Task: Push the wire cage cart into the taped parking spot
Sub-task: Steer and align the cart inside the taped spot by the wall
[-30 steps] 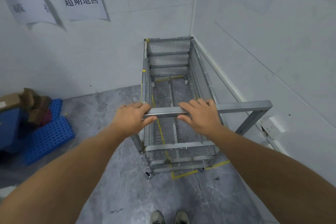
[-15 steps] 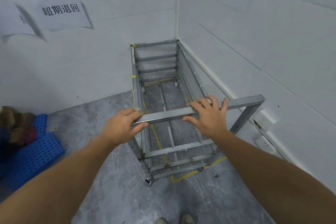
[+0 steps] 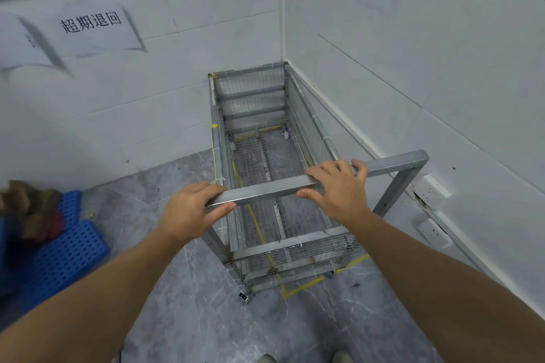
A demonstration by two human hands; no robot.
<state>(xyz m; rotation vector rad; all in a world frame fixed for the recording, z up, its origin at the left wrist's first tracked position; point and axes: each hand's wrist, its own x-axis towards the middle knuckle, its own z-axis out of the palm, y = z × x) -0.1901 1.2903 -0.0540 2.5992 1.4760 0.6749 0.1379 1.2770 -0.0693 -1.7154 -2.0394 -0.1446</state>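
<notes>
A grey wire cage cart [image 3: 265,115] stands in the corner of two white walls, its far end against the back wall and its right side along the right wall. Yellow floor tape [image 3: 306,284] marks the parking spot; its near corner shows just in front of the cart, and a strip runs under the mesh floor. A square metal handle bar [image 3: 392,160] crosses the cart's near end. My left hand [image 3: 191,209] grips the bar's left end. My right hand [image 3: 339,186] rests over the bar, fingers spread, thumb below it.
Blue perforated plastic pallets [image 3: 67,250] with brown cardboard [image 3: 26,203] lie on the floor at left. Wall sockets [image 3: 433,233] sit low on the right wall beside the handle. Paper signs hang on both walls. Grey marble floor [image 3: 191,318] lies between me and the cart.
The cart has rolled deeper into the corner and now sits closer to the walls. My right hand's fingers have loosened and spread on the bar. The view has shifted right.
</notes>
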